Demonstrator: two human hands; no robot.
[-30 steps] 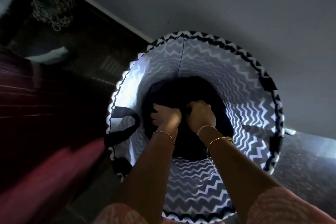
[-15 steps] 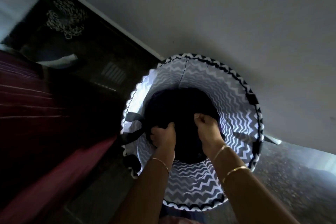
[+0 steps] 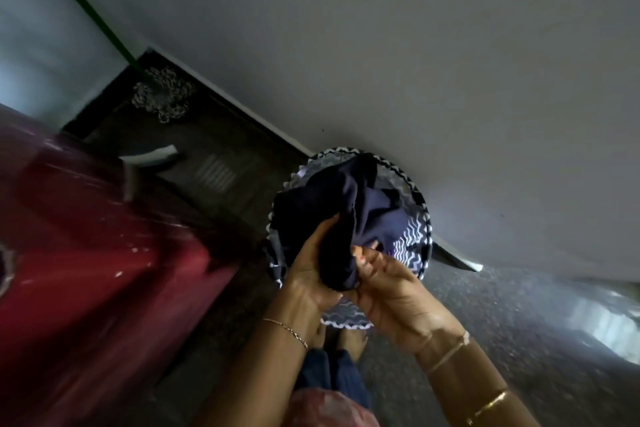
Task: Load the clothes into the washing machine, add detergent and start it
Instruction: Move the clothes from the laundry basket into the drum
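Both hands, left (image 3: 308, 274) and right (image 3: 388, 284), grip dark garment (image 3: 332, 215) above chevron basket (image 3: 414, 246); basket interior mostly hidden.

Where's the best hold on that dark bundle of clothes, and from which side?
Grip the bunched lower end of the dark clothes, from below and both sides, as the left hand and right hand do now. The loose upper folds drape over the chevron basket.

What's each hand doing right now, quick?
Left hand: closed on the bundled dark navy cloth garment, above the zigzag-patterned fabric laundry basket.
Right hand: fingers closed on the same garment.
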